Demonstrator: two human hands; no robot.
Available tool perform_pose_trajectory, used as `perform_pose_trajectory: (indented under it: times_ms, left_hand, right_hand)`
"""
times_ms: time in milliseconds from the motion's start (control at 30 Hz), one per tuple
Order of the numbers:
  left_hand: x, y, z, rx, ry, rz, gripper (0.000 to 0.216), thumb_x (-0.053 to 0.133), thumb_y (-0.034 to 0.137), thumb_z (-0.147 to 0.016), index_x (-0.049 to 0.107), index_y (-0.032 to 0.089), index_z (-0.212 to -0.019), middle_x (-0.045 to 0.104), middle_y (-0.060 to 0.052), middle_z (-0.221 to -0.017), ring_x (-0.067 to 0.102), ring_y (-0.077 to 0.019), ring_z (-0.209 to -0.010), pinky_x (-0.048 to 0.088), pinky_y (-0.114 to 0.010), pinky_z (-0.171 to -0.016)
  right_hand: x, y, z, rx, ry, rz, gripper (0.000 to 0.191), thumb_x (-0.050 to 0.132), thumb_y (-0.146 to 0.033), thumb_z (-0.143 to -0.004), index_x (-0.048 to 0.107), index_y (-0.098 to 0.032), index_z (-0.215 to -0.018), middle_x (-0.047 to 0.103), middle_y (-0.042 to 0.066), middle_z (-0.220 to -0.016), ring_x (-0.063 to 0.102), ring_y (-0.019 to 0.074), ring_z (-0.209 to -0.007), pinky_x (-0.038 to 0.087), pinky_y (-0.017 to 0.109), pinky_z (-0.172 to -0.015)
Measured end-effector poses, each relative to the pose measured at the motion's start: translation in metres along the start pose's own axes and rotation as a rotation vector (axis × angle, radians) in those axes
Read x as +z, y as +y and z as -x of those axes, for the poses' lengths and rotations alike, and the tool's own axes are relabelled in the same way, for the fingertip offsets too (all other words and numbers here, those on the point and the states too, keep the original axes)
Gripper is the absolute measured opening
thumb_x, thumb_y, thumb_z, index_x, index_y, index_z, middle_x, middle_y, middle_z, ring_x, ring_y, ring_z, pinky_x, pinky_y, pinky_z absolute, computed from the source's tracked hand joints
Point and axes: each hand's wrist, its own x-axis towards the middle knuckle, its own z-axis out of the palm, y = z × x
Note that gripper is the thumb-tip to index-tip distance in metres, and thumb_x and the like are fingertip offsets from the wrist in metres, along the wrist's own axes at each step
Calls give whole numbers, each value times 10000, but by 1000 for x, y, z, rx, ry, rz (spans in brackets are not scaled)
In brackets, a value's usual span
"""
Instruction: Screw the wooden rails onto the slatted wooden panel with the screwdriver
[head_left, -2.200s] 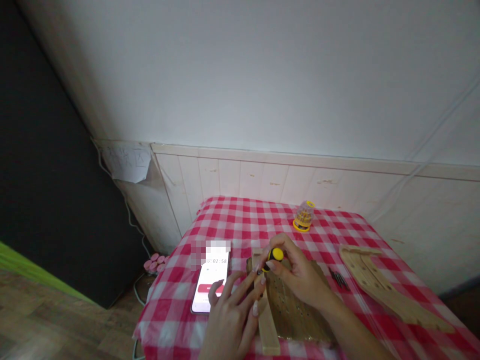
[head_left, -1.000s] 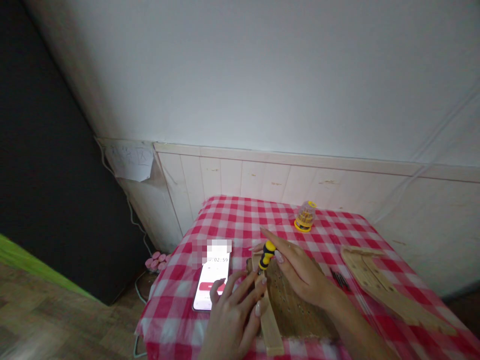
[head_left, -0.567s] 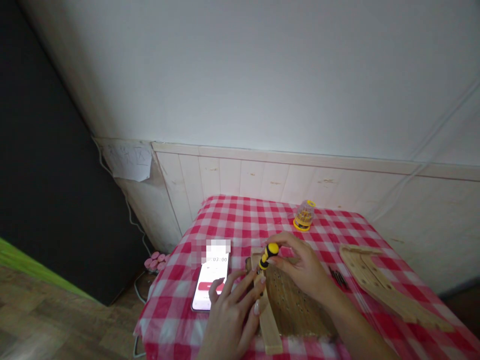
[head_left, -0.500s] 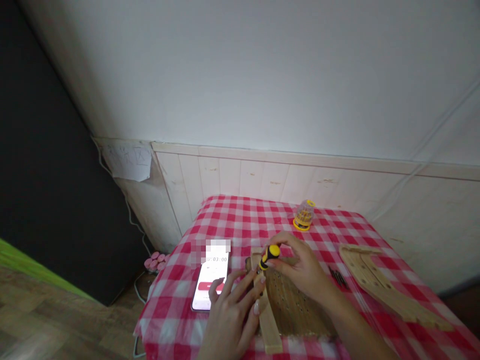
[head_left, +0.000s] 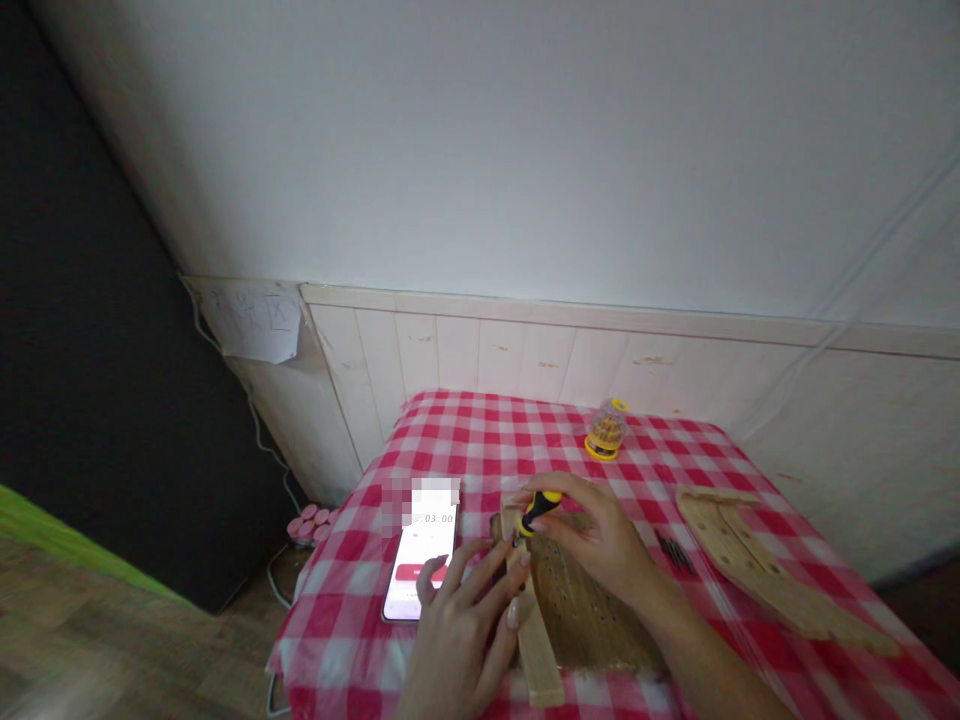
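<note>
My right hand (head_left: 611, 545) grips a short yellow-and-black screwdriver (head_left: 536, 512), its thumb and fingers around the handle. The screwdriver leans, with its tip down at a pale wooden strip (head_left: 541, 665). My left hand (head_left: 461, 625) rests on that strip, thumb and fingertips pressed on it close beside the tip. Whatever sits under the tip is hidden by the fingers. Beneath the strip and right hand lies a brown wooden board (head_left: 589, 610) with rows of small holes.
A lit phone (head_left: 409, 590) lies left of the board. Several dark, thin pieces (head_left: 676, 553) and joined pale wooden slats (head_left: 757, 570) lie to the right. A clear-domed bit holder (head_left: 604, 432) stands at the back on the checked tablecloth (head_left: 495, 430), near the wall.
The screwdriver handle has tilted further right, and my right fingers have shifted their grip on it. My left hand stays in place on the strip.
</note>
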Motion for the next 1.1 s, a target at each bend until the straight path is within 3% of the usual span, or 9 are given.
perform_pose_trajectory:
  times_ms: [133,233,400,567,733,900,1100]
  left_hand:
    - [1,0,0,-17,13,13,500,526,173,-1000,614,374,-1450,721,5,-1368,599,-282,-1238,370,-423,-1021]
    - [0,0,0,-12,0,12,513,536,166,-995,603,379,-1457,708,13,-1388,594,-278,-1250,372,-422,-1021]
    - [-1,0,0,-4,-36,-11,521,518,160,-1004,585,377,-1473,690,10,-1414,580,-283,-1257,386,-435,-1008]
    - [-1,-1,1,18,-45,-45,520,502,150,-1011,584,370,-1475,664,21,-1449,562,-281,-1278,386,-437,-992]
    - [-1,-2,1,21,-58,-59,536,504,132,-1003,575,358,-1484,651,27,-1465,555,-279,-1295,370,-441,-990]
    - [0,-2,1,37,-41,-58,551,515,122,-987,573,357,-1482,643,32,-1474,565,-277,-1290,358,-434,-992]
    - [0,-2,0,52,-15,-60,548,514,110,-970,595,349,-1457,648,34,-1468,572,-273,-1279,344,-419,-983]
  right_hand:
    - [-6,-5,0,-69,-105,37,384,442,-397,-1080,663,-284,-1372,811,100,-1104,764,234,-976,600,388,-872]
    - [-8,-5,0,-59,-123,54,418,439,-385,-1082,586,-300,-1464,798,99,-1163,756,230,-999,600,386,-893]
    - [-6,1,0,23,-79,33,321,523,-410,-1055,691,-302,-1307,797,91,-1155,749,249,-1090,604,392,-921]
    - [-3,3,0,52,38,13,229,686,-459,-960,699,-260,-1073,795,52,-953,750,224,-855,594,344,-779]
    - [1,0,0,29,89,27,235,741,-433,-909,604,-244,-888,685,5,-773,659,192,-695,522,295,-650]
    - [2,0,0,12,81,95,196,683,-431,-957,653,-238,-963,721,37,-839,682,207,-750,547,309,-692]
    - [0,1,-1,-82,48,186,362,510,-523,-1044,743,-274,-1164,767,64,-893,730,221,-820,585,319,-722]
